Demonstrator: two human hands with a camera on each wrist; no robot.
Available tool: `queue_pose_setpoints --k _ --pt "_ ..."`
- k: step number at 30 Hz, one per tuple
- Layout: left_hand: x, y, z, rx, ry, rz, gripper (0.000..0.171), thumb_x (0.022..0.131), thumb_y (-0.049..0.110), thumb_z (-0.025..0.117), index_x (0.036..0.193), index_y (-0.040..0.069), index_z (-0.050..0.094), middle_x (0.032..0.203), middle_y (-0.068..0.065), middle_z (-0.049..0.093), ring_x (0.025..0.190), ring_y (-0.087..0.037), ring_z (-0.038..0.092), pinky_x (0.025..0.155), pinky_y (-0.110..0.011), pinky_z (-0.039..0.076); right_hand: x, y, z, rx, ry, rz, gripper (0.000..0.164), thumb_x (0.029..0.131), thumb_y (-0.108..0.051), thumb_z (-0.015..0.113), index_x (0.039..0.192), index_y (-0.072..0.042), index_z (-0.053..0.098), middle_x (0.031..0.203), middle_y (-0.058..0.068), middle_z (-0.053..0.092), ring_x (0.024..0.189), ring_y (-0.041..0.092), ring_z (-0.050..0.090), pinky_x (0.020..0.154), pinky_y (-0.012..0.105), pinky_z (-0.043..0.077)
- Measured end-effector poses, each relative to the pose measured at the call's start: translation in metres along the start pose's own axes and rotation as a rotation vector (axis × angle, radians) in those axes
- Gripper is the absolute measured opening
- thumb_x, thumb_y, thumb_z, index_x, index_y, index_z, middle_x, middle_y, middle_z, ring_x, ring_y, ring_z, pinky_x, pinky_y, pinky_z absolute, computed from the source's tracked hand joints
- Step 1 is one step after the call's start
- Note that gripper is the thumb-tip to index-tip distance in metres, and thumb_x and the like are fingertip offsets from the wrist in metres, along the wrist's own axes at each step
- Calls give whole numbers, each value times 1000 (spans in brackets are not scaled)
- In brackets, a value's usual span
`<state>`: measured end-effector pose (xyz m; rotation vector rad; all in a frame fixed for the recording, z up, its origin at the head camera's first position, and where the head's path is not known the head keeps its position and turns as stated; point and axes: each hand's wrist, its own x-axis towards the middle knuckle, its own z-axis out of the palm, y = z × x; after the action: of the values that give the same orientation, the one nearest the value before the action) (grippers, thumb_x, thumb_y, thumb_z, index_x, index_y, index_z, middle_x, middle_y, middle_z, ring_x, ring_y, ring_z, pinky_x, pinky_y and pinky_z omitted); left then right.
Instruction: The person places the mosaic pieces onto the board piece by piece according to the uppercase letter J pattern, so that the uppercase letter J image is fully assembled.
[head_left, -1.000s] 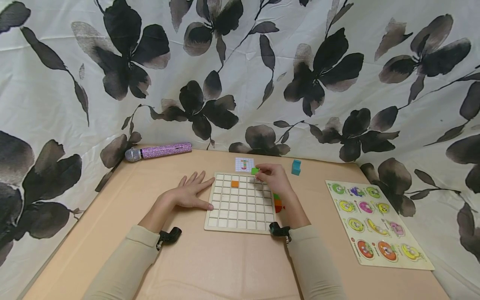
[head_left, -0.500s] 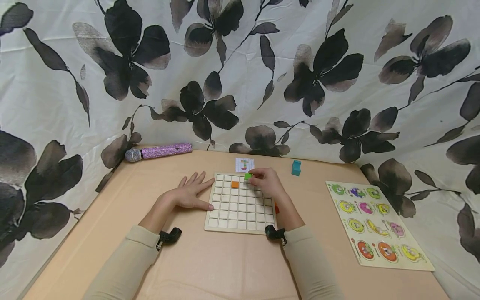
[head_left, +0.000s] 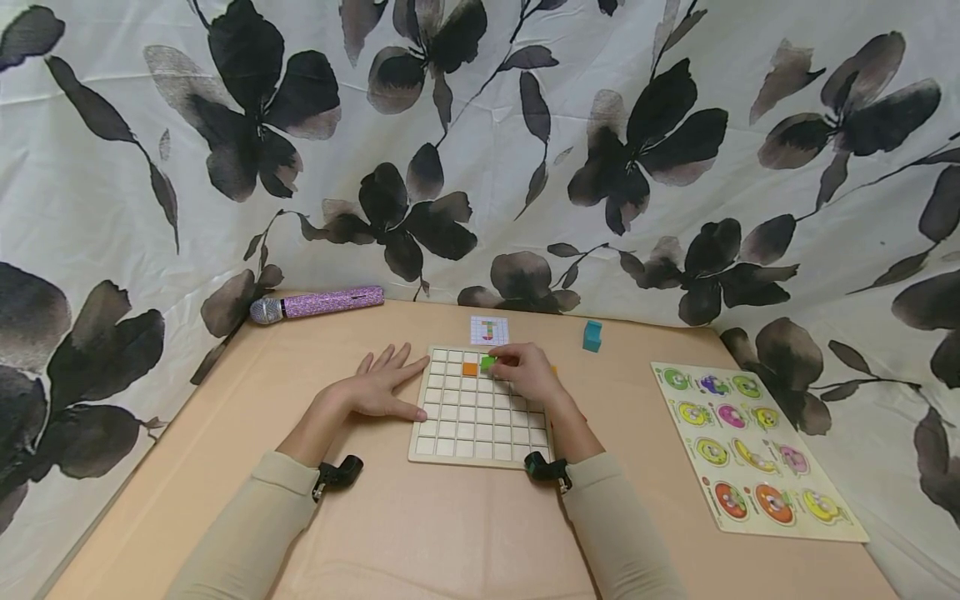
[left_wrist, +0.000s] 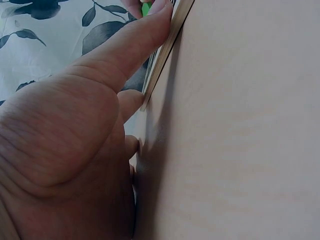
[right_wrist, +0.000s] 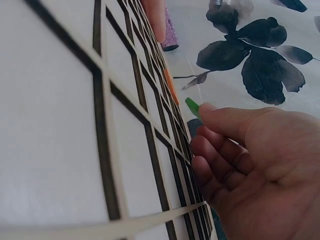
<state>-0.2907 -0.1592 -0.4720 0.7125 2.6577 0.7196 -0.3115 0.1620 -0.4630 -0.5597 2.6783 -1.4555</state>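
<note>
Pinched between the thumb and fingers of our right hand [head_left: 525, 372] is a green tile [head_left: 487, 364], which we hold by its near side, probably so that the far end stays free of our fingertips. It sits over the upper part of the white grid board [head_left: 480, 417], just right of an orange tile [head_left: 470, 369] lying in 1 of the cells. From the right wrist it looks tilted and slightly off the surface; the other 3 fingers curl beneath.

Our left hand [head_left: 382, 387] grips nothing: its fingers are spread apart, thumb and index touching the board's left edge, and we judge that this steadies it. Just beyond the board's far edge lies a small pattern card [head_left: 489, 331], seemingly put there so that we can see it past our hands.

Farther out, teal blocks [head_left: 592, 335], a fruit-picture board [head_left: 757, 450] and a glittery microphone [head_left: 322, 303] rest apart from our work.
</note>
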Motion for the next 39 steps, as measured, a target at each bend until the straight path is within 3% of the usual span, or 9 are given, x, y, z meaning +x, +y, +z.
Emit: queue_pose_setpoints --k 8,15,31,39 --pt "2 -2 2 -1 1 1 114 77 76 74 167 27 24 174 -23 -5 159 -48 -14 121 -72 -17 -2 0 2 -43 -5 -11 29 96 -6 74 123 4 73 99 15 73 84 20 61 71 26 49" --pt "-4 11 -6 18 -25 -34 113 80 71 76 167 22 23 174 -23 -3 160 -47 -11 124 -68 -12 0 4 4 -87 -16 -17 28 95 -8 76 122 0 75 100 12 73 86 19 61 74 28 50" --pt "-4 10 -5 58 -24 -44 108 84 68 74 168 23 22 175 -21 -4 160 -47 -10 124 -70 -10 1 3 6 -141 -31 11 26 95 -10 76 120 -3 77 94 6 69 84 20 56 74 29 47" --pt "-2 4 -2 -5 -9 -12 113 80 74 74 167 24 23 174 -23 -5 159 -48 -12 123 -71 -14 1 0 6 -170 -36 13 25 94 -9 77 118 -3 78 91 6 67 81 18 56 72 27 47"
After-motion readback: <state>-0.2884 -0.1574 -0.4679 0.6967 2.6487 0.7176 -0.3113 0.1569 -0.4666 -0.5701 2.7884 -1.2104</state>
